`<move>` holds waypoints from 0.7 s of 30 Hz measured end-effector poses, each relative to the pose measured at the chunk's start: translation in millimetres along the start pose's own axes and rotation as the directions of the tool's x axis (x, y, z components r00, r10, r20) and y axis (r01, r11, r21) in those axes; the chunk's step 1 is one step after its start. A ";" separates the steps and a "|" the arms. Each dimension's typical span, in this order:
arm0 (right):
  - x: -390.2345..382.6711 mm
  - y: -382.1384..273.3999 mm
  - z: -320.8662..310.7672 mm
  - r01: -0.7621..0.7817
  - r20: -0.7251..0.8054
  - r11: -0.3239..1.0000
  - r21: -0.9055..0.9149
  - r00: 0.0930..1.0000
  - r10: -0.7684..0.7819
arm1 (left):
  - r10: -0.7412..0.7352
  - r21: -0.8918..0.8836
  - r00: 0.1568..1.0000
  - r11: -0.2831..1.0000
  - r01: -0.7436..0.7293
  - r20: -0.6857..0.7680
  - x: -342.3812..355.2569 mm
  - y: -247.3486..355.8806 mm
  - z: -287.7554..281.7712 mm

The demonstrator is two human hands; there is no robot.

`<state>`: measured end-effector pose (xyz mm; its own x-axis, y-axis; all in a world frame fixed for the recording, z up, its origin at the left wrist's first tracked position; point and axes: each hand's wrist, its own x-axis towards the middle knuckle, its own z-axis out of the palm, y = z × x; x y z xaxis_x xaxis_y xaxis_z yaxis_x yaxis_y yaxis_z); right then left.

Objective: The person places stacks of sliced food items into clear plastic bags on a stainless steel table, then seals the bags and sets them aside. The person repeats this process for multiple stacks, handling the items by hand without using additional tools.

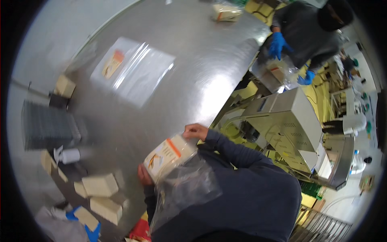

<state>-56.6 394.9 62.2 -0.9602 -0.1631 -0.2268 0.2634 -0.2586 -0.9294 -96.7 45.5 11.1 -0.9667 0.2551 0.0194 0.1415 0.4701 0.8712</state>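
Package [168, 156], a pale block in clear film with an orange-banded white printed face, is held tilted in front of the torso, at the near edge of the steel table [121, 141]. Its lower-left edge is gripped by the left hand [144, 175]; fingers are wrapped only as wide as the edge, part of them hidden under the block. Upper-right corner is pinched by the right hand [196, 132], fingers curled in nearly closed. Loose film [189, 183] is draped from the package over the dark sleeve and torso.

Flat clear bag [139, 78] with a printed patch is laid farther up the table. On the left side, a grey stack [48, 125], a white spray bottle [70, 155] and bare pale blocks [100, 185] are set out. Another block [86, 218] is held at lower left by a co-worker's blue glove [93, 232]. At upper right, another clear bag [278, 74] is handled by a second blue-gloved co-worker [304, 36], beside a boxy beige machine [282, 117].
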 end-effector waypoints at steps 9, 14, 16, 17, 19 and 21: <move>10.1 43.7 1.1 -0.025 -0.168 0.999 0.027 0.985 0.029 | -0.095 0.023 0.994 0.995 0.094 0.049 57.1 -5.6 47.8; 17.6 91.4 -5.8 -0.059 -0.487 0.998 0.033 0.871 0.068 | -0.090 0.096 0.990 0.992 0.080 0.107 78.1 -13.1 66.5; 24.0 107.8 -11.6 -0.070 -0.645 0.997 0.019 0.761 0.066 | -0.082 0.138 0.987 0.988 0.063 0.136 87.0 -15.5 74.3; 25.9 108.5 -19.6 -0.162 -0.722 0.978 -0.130 0.691 0.018 | -0.078 0.161 0.987 0.985 0.055 0.139 90.1 -17.6 77.2; 32.3 111.9 -50.9 -0.207 -0.768 0.967 -0.149 0.641 0.018 | -0.053 0.239 0.989 0.971 0.018 0.137 98.0 -30.7 85.3; 50.0 121.2 -108.4 -0.110 -0.794 0.983 -0.149 0.605 -0.053 | 0.104 0.357 0.988 0.924 -0.138 0.114 134.6 -41.6 105.0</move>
<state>-82.8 458.7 -93.4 -0.6689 0.6711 -0.3197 0.3510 -0.0941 -0.9316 -210.3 149.0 -74.1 -0.9161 0.3973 0.0533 0.3403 0.7007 0.6271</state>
